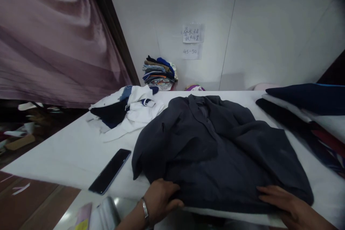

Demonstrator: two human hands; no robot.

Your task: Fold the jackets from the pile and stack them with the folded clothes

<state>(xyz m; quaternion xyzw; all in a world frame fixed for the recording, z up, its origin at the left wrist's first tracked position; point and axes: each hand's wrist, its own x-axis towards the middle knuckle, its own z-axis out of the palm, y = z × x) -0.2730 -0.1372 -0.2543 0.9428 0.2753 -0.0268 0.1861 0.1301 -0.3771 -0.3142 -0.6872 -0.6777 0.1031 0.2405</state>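
Observation:
A dark grey jacket [215, 165] lies spread on the white table, its collar at the far side and its hem toward me. At the hem's left end, my left hand [159, 199] grips the cloth, fingers curled on it and thumb near the edge. My right hand [285, 201] holds the hem farther right, with its fingers over the top of the fabric and its thumb hidden. One sleeve is bent in on the left, and the right side has loose folds. A metal bracelet circles my left wrist.
A black phone [110, 171] lies left of the jacket on the white table [61, 154]. Behind it are crumpled white and navy clothes [134, 111]. Folded garments [307, 99] are stacked at the right edge. Another clothes pile [159, 73] stands by the wall below paper notes [192, 39].

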